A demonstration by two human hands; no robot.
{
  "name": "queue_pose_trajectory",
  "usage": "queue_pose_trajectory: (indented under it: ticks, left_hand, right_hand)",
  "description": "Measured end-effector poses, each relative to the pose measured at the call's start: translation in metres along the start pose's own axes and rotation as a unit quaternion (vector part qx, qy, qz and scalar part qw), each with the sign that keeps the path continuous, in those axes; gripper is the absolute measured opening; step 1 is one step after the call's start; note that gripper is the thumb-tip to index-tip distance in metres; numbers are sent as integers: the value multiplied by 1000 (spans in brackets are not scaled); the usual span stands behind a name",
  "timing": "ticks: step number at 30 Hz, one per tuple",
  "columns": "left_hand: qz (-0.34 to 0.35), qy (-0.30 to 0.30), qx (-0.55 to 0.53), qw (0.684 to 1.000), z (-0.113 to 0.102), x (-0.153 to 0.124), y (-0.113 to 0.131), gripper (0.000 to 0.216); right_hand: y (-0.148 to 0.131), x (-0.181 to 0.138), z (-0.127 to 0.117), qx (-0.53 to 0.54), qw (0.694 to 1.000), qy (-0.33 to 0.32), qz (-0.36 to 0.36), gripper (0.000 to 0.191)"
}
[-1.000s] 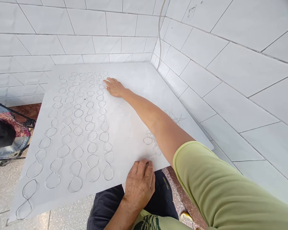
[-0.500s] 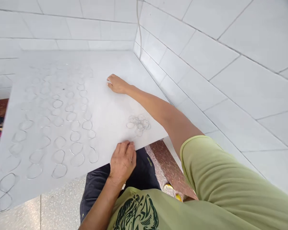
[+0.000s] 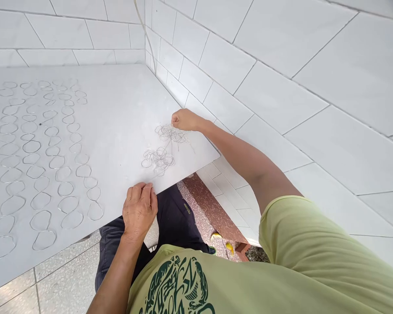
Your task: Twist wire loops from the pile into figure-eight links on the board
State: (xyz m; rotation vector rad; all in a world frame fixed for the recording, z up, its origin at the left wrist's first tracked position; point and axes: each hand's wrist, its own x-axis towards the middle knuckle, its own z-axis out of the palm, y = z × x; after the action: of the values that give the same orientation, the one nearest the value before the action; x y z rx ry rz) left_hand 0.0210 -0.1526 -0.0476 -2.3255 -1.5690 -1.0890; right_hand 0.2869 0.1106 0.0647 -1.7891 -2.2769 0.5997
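My right hand (image 3: 186, 120) reaches across the white board (image 3: 114, 122) to a loose tangle of thin wire (image 3: 172, 133). Its fingers are closed in a pinch at the tangle's far right edge, where wire meets the fingertips. Nearer me lies a second heap of thin wire loops (image 3: 157, 159). My left hand (image 3: 139, 208) rests at the board's front edge, fingers curled and pressed together; what they grip, if anything, is hidden. To the left, wire figure-eights (image 3: 57, 162) lie flat in several columns.
White tiled walls (image 3: 229, 74) meet behind the board and run along its right side. A pale cable (image 3: 147, 37) hangs down the corner. Below the front edge are my legs, a reddish-brown ledge (image 3: 212, 205) and speckled floor (image 3: 65, 261).
My right hand has moved right and nearer, from the bare middle of the board to the wire tangle, and its fingers have closed. The view has shifted right; my left hand stays at the edge.
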Motion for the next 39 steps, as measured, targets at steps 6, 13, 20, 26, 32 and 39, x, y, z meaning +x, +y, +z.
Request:
queue_pose_trajectory:
  ticks: [6, 13, 20, 26, 32, 39]
  left_hand:
    - [-12, -8, 7, 1000, 0, 0, 0, 21]
    - [-13, -12, 2, 1000, 1, -1, -1, 23]
    - [-18, -10, 1, 1000, 4, -2, -1, 24]
    - [-15, -7, 2, 1000, 5, -3, -2, 23]
    - [-80, -9, -71, 994, -4, 5, 4, 21]
    - [-221, -13, -204, 954, -29, 75, 2, 29]
  right_hand:
    - [1, -6, 18, -22, 998, -20, 59, 36]
    - [-1, -15, 21, 191, 981, 19, 37, 24]
    - [9, -21, 19, 131, 991, 34, 6, 21]
    - [11, -17, 25, 91, 993, 57, 57, 26]
    - [15, -12, 39, 237, 967, 41, 87, 21]
    - [25, -24, 54, 326, 945, 37, -10, 20]
